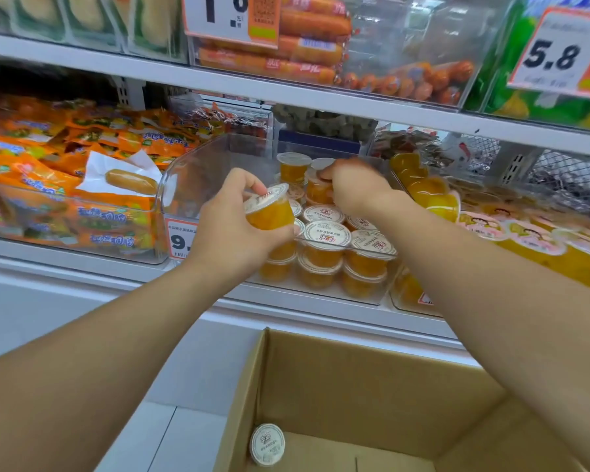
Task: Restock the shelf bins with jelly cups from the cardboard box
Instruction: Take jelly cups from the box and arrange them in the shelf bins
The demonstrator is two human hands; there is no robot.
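A clear plastic shelf bin (198,172) in the middle of the shelf holds several orange jelly cups (326,235) with white foil lids, stacked in layers. My left hand (234,229) grips one jelly cup (269,209), tilted, just in front of the bin's left front corner. My right hand (353,185) reaches into the bin and holds another jelly cup (317,190) against the stack near the back; its fingers are blurred. Below, the open cardboard box (365,376) holds one lone jelly cup (267,444) lying on its bottom.
A bin of orange snack packets (82,212) stands to the left, a bin of larger yellow jelly tubs (525,240) to the right. Sausage packs (286,42) fill the shelf above. Price tags (181,238) hang on the bin fronts. The white shelf edge (116,274) runs between bins and box.
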